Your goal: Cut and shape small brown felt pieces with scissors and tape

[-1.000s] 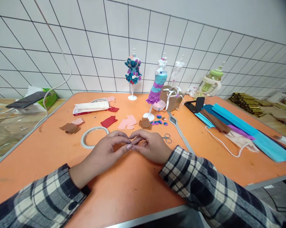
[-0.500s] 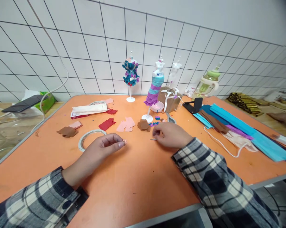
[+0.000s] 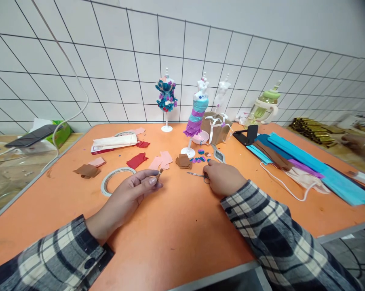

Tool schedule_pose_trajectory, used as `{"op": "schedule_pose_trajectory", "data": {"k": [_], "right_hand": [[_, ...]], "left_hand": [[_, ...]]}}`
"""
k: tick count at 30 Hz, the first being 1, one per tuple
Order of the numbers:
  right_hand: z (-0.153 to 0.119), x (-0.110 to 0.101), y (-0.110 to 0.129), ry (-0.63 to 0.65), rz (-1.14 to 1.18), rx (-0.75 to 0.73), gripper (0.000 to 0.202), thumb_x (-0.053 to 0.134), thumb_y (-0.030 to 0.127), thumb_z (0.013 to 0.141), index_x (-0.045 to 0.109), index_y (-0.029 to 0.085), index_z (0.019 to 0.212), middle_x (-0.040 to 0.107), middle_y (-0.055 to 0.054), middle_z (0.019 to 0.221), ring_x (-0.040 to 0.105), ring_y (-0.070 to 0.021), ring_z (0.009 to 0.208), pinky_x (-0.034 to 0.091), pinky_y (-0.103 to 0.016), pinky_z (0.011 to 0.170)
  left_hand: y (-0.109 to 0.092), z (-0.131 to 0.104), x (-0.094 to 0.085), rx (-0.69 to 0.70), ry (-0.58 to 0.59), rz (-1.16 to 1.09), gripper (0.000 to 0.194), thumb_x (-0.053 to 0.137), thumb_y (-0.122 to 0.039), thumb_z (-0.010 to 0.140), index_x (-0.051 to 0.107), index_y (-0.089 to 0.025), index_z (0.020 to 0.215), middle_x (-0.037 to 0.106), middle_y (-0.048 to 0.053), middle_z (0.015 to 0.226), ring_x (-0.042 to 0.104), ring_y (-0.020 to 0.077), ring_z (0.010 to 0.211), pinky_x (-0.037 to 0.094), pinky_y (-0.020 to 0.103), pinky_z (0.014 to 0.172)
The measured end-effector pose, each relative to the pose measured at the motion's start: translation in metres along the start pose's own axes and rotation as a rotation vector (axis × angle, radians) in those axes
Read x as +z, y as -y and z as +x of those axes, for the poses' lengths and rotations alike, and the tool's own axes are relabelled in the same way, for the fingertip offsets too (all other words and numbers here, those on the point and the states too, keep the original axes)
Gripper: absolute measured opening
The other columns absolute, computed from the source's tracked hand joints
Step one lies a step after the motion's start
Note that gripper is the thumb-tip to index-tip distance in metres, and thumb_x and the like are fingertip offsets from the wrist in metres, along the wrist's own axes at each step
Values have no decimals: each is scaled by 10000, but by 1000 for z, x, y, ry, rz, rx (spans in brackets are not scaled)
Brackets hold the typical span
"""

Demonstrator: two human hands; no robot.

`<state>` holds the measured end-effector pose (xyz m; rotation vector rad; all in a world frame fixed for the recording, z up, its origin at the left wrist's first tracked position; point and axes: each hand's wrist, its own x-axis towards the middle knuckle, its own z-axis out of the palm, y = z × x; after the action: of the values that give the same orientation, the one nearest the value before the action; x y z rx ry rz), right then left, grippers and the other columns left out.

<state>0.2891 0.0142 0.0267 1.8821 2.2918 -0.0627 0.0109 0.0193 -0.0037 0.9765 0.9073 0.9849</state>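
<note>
My left hand [image 3: 129, 194] pinches a small folded brown scrap [image 3: 160, 174] between thumb and fingers, above the orange table [image 3: 176, 226]. Closed at the handle loops of small metal scissors [image 3: 196, 174], my right hand [image 3: 224, 178] rests low over the table. The blades point left. Just beyond the hands lie a stack of brown fabric pieces [image 3: 184, 161], pink pieces [image 3: 165, 159], a red piece [image 3: 137, 160] and small blue and purple bits [image 3: 198, 160]. A roll of tape [image 3: 105, 186] lies beside my left wrist.
Small dress forms stand at the back: one in teal ruffles [image 3: 166, 97], one in blue and purple [image 3: 197, 115], one white [image 3: 222, 91]. Beside them are a brown paper bag [image 3: 214, 131] and a green-lidded bottle [image 3: 262, 107]. Blue fabric strips [image 3: 318, 165] lie right. Another person's hand [image 3: 362, 146] shows far right.
My left hand has turned slightly, and the brown scrap in it now shows more clearly. My right hand has shifted a little right, revealing more of the scissors. Another person's hand shows more plainly at far right.
</note>
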Motion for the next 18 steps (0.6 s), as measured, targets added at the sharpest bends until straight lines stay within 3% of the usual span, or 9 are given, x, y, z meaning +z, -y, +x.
{"op": "schedule_pose_trajectory", "data": {"k": [7, 11, 18], "right_hand": [[-1, 0, 27, -1, -7, -73, 282, 414, 109, 920, 628, 164, 1095, 631, -137, 1082, 678, -261, 868, 462, -326, 646], [-1, 1, 30, -9, -7, -62, 275, 385, 149, 953, 629, 149, 1080, 631, -140, 1071, 685, -274, 843, 468, -338, 621], [-5, -4, 39, 0, -12, -81, 247, 420, 92, 942, 611, 146, 1089, 664, -139, 1054, 685, -253, 907, 480, -308, 673]], "left_hand": [[-2, -1, 1, 54, -96, 101, 289, 896, -320, 629, 750, -206, 851, 709, 3, 914, 626, 152, 861, 499, 257, 791], [-4, -3, 1, 55, -20, 21, 221, 863, -279, 664, 738, -189, 823, 720, 23, 872, 635, 157, 872, 498, 239, 785], [-7, -3, 5, -84, 73, -167, 91, 715, -227, 746, 670, -178, 808, 668, 28, 714, 626, 159, 713, 540, 284, 725]]}}
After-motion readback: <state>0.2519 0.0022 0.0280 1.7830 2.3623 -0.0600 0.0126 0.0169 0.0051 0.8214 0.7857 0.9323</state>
